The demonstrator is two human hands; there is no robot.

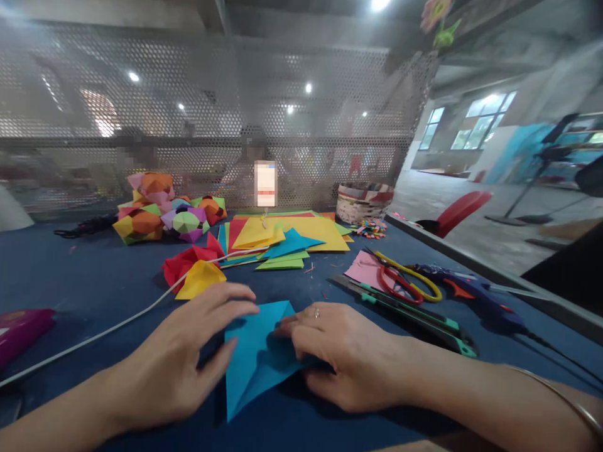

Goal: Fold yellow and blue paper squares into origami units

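A folded blue paper lies on the dark blue table in front of me. My left hand rests flat on its left edge with the fingers stretched out. From the other side my right hand, a ring on one finger, presses down on the paper's right part, its fingers held together and partly curled over the fold. Neither hand lifts the paper off the table.
Loose coloured sheets and crumpled red and yellow paper lie behind. Folded paper balls sit at the back left. Scissors, a utility knife, a glue gun and a woven basket are at the right. A white cable crosses left.
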